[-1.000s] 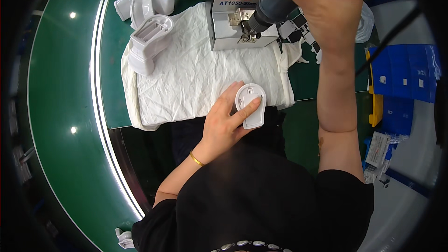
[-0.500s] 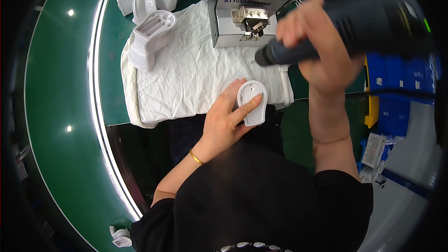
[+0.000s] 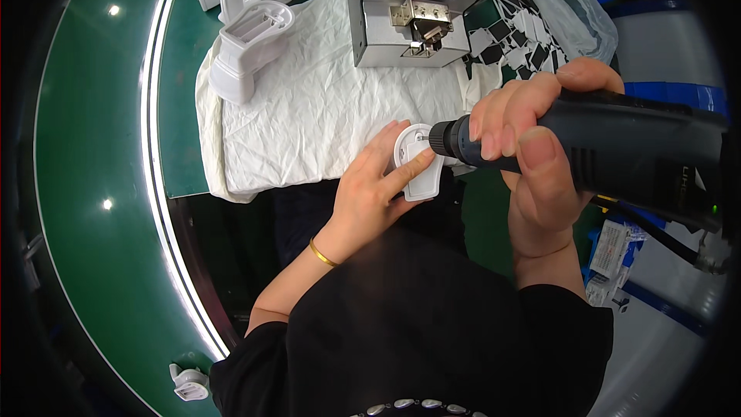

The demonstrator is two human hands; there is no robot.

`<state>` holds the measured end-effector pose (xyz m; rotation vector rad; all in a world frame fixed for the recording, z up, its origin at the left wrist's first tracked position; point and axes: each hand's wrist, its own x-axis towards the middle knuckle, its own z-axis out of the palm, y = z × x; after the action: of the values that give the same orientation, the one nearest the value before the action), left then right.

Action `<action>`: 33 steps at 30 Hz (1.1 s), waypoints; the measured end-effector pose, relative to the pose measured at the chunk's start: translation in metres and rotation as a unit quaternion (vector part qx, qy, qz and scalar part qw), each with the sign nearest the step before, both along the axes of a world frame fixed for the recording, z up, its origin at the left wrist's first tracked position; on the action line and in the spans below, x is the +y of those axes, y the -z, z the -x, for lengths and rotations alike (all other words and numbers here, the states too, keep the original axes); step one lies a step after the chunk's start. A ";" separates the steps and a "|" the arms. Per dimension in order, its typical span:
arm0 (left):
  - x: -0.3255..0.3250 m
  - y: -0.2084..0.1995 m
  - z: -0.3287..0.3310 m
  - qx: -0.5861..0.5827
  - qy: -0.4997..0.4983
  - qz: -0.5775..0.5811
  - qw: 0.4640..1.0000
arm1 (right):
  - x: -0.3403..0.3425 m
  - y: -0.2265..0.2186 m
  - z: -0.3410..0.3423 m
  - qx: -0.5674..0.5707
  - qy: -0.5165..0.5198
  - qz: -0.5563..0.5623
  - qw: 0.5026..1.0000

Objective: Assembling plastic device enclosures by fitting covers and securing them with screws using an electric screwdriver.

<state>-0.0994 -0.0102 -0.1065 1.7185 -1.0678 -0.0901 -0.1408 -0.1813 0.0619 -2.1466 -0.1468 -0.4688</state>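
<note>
My left hand (image 3: 373,176) grips a white plastic housing (image 3: 421,184) at the front edge of a white cloth (image 3: 309,120), its thumb pressed across the part's flat face. A black electric screwdriver (image 3: 633,147) is held in my right hand (image 3: 540,139), fingers wrapped round its body. The tool lies nearly level, pointing left. Its tip meets the rounded upper end of the housing, at the screw hole area; whether a screw sits there is too small to tell.
A grey screw-feeding machine (image 3: 421,19) stands behind the cloth. White moulded housings (image 3: 248,46) rest at the back left. Small black and white pieces (image 3: 519,35) lie beside a clear plastic bag (image 3: 567,8) at the back right. A cable (image 3: 656,228) hangs from the screwdriver.
My right hand has brought the screwdriver from beside the machine toward me, and its tip is now at the housing. My left hand keeps its grip there. The view has shifted slightly.
</note>
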 end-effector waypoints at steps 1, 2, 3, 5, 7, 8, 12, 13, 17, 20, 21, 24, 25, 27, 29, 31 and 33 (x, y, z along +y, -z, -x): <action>0.000 0.000 0.000 -0.002 0.000 0.002 1.000 | 0.000 0.000 0.000 0.003 -0.003 0.008 1.000; 0.000 0.000 0.000 -0.004 0.001 0.005 1.000 | 0.000 0.001 0.000 0.005 -0.005 0.016 1.000; 0.000 0.001 0.000 -0.002 0.000 0.005 1.000 | 0.000 0.001 0.000 0.008 -0.008 0.025 1.000; 0.000 0.001 0.000 -0.002 0.002 0.009 1.000 | 0.003 0.005 0.000 0.012 -0.011 0.033 0.999; -0.001 0.001 0.000 0.001 0.002 0.010 1.000 | 0.014 0.015 -0.002 -0.048 0.005 -0.178 0.983; 0.000 0.001 0.000 0.003 0.002 0.010 1.000 | 0.015 0.016 -0.002 -0.045 0.004 -0.178 0.983; 0.000 0.000 -0.001 -0.003 -0.002 0.015 1.000 | 0.023 0.017 -0.005 -0.043 0.013 -0.191 0.981; 0.000 0.000 -0.001 -0.005 -0.001 0.013 1.000 | 0.024 0.017 -0.005 -0.044 0.015 -0.203 0.978; 0.000 -0.001 -0.002 -0.014 -0.003 0.017 1.000 | 0.019 0.020 -0.007 -0.035 0.000 -0.197 0.980; -0.001 -0.001 -0.001 -0.015 -0.007 0.021 1.000 | 0.016 0.020 -0.008 -0.024 0.017 -0.149 0.988; 0.000 -0.002 -0.001 -0.015 -0.006 0.021 1.000 | 0.013 0.018 -0.008 -0.013 0.004 -0.113 0.993; 0.001 -0.003 -0.002 -0.011 0.002 0.011 1.000 | 0.014 0.019 -0.010 -0.012 -0.017 -0.100 0.995; 0.001 0.000 -0.002 -0.018 -0.002 0.011 1.000 | 0.015 0.021 -0.010 -0.019 -0.025 -0.123 0.992; -0.001 0.003 0.000 -0.031 -0.004 0.012 0.999 | 0.008 0.028 -0.010 -0.053 -0.034 -0.178 0.982; -0.001 0.005 0.001 -0.024 -0.008 0.003 1.000 | -0.001 0.034 -0.012 -0.109 -0.059 -0.289 0.949; 0.001 -0.008 0.001 -0.072 -0.036 -0.020 0.997 | -0.037 0.037 0.000 -0.154 0.093 -0.158 0.971; 0.001 -0.011 0.001 -0.119 -0.065 -0.046 0.990 | -0.068 0.031 0.010 -0.166 0.189 -0.345 0.904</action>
<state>-0.1007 -0.0091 -0.0960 1.9118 -1.1353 0.1534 -0.1504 -0.2490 0.0309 -1.3771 0.2280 -0.9533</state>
